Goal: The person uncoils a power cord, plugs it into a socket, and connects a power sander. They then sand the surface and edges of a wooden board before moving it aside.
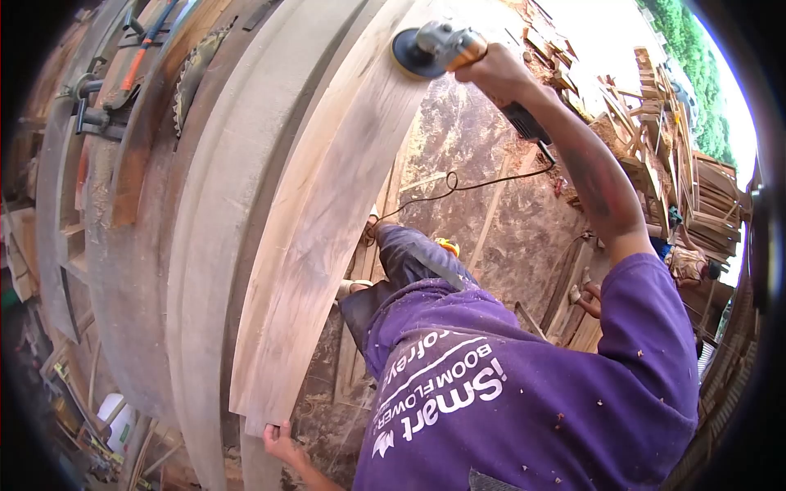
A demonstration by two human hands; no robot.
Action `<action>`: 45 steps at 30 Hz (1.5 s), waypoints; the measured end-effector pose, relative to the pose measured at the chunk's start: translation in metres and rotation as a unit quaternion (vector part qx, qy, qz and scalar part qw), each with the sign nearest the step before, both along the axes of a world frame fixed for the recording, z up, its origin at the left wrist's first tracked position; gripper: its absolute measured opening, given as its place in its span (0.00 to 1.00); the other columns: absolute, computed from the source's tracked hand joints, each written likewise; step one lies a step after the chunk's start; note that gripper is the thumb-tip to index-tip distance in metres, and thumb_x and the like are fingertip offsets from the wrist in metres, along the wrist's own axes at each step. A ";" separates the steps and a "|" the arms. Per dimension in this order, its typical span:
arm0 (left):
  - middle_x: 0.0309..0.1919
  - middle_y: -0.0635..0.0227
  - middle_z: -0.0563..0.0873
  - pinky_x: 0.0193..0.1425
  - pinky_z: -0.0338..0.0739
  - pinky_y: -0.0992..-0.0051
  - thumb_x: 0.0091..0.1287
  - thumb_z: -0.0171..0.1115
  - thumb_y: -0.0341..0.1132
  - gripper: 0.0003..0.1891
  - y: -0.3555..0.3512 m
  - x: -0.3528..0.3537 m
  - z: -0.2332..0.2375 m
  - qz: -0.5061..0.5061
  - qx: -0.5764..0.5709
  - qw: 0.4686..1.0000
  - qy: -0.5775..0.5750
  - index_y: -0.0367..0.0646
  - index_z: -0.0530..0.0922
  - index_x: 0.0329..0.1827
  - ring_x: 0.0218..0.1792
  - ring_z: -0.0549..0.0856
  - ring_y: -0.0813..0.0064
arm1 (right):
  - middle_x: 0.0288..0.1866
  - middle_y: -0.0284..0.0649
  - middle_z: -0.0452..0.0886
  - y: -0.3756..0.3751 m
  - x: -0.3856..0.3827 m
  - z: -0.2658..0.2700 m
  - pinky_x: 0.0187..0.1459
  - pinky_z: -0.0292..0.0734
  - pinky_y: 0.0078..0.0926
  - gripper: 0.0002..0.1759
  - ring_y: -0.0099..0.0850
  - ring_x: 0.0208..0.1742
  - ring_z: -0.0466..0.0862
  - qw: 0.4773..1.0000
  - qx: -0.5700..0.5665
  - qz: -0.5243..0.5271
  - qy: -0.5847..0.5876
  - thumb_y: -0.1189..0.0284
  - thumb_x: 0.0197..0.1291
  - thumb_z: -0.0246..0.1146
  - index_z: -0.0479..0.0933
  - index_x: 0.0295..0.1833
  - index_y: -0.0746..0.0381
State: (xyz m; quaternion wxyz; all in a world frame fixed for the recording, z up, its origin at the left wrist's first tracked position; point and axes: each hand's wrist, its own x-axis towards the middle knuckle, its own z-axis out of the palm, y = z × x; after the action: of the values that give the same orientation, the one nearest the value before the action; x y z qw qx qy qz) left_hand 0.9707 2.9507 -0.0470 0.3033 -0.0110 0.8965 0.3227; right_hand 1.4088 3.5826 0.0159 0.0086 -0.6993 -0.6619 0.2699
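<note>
My right hand (491, 72) is closed around the front of a grey angle grinder (446, 42) at the top centre. The grinder's round dark disc (415, 54) lies at the far part of a long, pale wooden board (315, 196). Its dark rear body shows below my wrist. My left hand (282, 440) holds the near end of the board at the lower left, thumb and fingers at its edge. The board's surface has brown and greyish streaks.
More long boards (221, 188) lie to the left, with a toothed circular blade (192, 78) and clamps (94, 119). A cord (450, 186) loops over the dusty ground (499, 221) near my legs. Wood scraps (655, 139) are piled at the right, near another person (689, 263).
</note>
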 end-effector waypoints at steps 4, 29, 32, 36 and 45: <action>0.47 0.54 0.83 0.55 0.76 0.69 0.53 0.63 0.12 0.20 0.014 0.006 0.010 0.030 -0.020 0.999 -0.001 0.24 0.76 0.51 0.47 0.83 0.65 | 0.25 0.37 0.81 0.006 -0.010 -0.011 0.28 0.76 0.27 0.21 0.26 0.26 0.81 0.999 0.020 -0.023 0.009 0.57 0.47 0.70 0.84 0.36 0.65; 0.25 0.71 0.81 0.32 0.71 0.76 0.47 0.73 0.21 0.09 -0.033 -0.034 -0.019 -0.087 -0.104 0.991 -0.008 0.30 0.80 0.28 0.26 0.76 0.78 | 0.33 0.42 0.85 -0.042 -0.037 0.022 0.37 0.83 0.28 0.21 0.31 0.30 0.85 0.980 -0.096 0.171 0.022 0.69 0.50 0.70 0.78 0.50 0.63; 0.25 0.69 0.82 0.28 0.71 0.78 0.51 0.74 0.24 0.10 -0.029 -0.025 -0.014 -0.040 -0.147 0.988 -0.008 0.31 0.80 0.32 0.25 0.77 0.79 | 0.31 0.41 0.84 0.006 0.000 0.011 0.37 0.80 0.30 0.21 0.31 0.31 0.84 0.990 -0.046 0.131 0.015 0.69 0.48 0.70 0.78 0.48 0.66; 0.22 0.67 0.81 0.20 0.68 0.81 0.55 0.74 0.27 0.11 -0.012 -0.006 -0.006 0.028 -0.142 0.989 0.007 0.32 0.80 0.34 0.20 0.76 0.80 | 0.27 0.41 0.83 0.064 0.039 -0.003 0.30 0.77 0.29 0.20 0.29 0.27 0.82 0.998 0.004 0.054 0.019 0.63 0.46 0.70 0.83 0.39 0.69; 0.16 0.64 0.79 0.13 0.66 0.77 0.61 0.71 0.37 0.18 -0.019 -0.005 -0.009 0.031 -0.138 0.990 -0.007 0.33 0.75 0.23 0.12 0.72 0.78 | 0.25 0.38 0.82 0.151 0.120 -0.021 0.32 0.75 0.29 0.25 0.28 0.27 0.81 0.992 0.107 0.010 -0.062 0.52 0.47 0.69 0.84 0.36 0.65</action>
State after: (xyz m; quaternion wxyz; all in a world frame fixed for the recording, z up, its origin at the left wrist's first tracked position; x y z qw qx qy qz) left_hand 0.9654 2.9313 -0.0562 0.2948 -0.0827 0.9296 0.2053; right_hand 1.5283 3.7340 -0.0054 0.0394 -0.7032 -0.6930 0.1538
